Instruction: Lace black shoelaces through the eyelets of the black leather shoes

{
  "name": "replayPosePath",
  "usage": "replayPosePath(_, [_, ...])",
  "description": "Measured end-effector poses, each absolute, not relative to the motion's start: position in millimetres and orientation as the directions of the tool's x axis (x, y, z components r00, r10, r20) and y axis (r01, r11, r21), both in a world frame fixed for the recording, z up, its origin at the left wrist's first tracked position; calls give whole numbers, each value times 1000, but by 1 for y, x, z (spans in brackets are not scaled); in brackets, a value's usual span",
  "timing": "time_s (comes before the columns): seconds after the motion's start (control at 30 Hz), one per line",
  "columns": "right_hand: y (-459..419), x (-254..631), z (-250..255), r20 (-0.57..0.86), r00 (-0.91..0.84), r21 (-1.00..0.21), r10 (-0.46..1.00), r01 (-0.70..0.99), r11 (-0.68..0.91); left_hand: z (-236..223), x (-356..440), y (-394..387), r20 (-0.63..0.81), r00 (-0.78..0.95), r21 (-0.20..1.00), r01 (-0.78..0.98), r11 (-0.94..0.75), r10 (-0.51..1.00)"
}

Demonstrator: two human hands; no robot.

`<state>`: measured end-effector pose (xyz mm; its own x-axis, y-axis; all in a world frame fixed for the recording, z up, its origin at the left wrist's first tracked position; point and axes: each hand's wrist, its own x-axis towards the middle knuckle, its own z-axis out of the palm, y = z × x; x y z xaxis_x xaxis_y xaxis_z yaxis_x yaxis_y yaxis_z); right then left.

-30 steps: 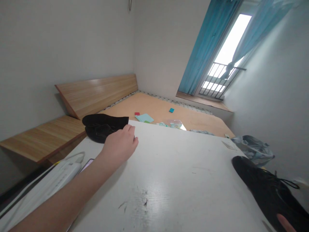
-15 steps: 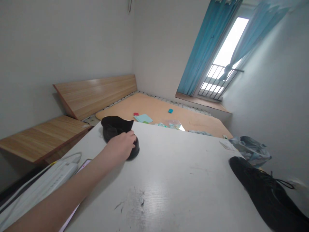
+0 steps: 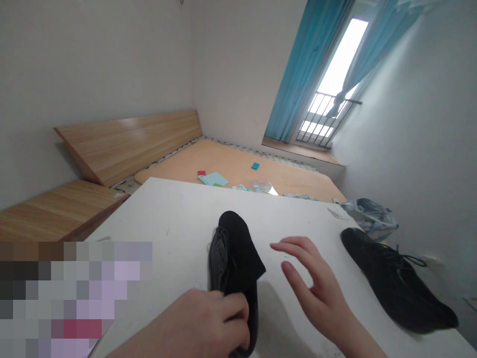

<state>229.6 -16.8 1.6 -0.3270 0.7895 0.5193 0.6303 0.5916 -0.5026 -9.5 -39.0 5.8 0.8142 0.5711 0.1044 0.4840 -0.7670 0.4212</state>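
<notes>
A black lace-up shoe lies on the white table, toe pointing away from me. My left hand is closed round its heel end at the near edge. My right hand hovers just right of this shoe, fingers spread and holding nothing. A second black shoe lies on its own at the table's right edge, laces trailing to the right.
A blurred patch covers the table's near left corner. Beyond the table lies a bare wooden bed base with coloured papers and small packets. A wooden headboard leans left. A bag-lined bin stands at right, below a window with blue curtains.
My left hand has dragged the shoe from the table's far left corner toward me, to the near middle. My right hand has come into view beside it. The view has tilted down.
</notes>
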Motion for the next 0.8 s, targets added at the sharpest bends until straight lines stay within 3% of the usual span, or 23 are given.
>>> replayPosePath(0.07, [0, 211, 11, 454, -399, -516, 797, 611, 600, 13, -17, -29, 212, 659, 487, 568, -663, 721])
replayPosePath(0.13, [22, 198, 15, 379, -443, -487, 812, 651, 582, 15, -23, -15, 336, 346, 488, 731, -476, 876])
replayPosePath(0.2, [44, 189, 15, 276, -481, -420, 832, 719, 555, 11, -23, -2, 366, 84, 487, 832, -268, 927])
replayPosePath(0.27, [62, 183, 13, 174, -528, -365, 831, 749, 553, 1, -18, 6, 292, 76, 510, 831, -222, 954])
replayPosePath(0.37, [77, 178, 10, 37, -612, -339, 790, 736, 587, -15, -9, 10, 142, 200, 568, 786, -245, 969])
replayPosePath(0.5, [81, 173, 9, -119, -663, -345, 739, 726, 596, -26, -3, 9, 62, 221, 641, 739, -208, 973])
replayPosePath(0.67, [87, 163, 3, -168, -653, -385, 739, 733, 560, -29, -5, 14, -65, 156, 715, 697, -63, 986])
replayPosePath(0.8, [89, 158, -3, -178, -667, -428, 723, 714, 554, -33, -9, 16, -86, 96, 752, 659, 1, 992])
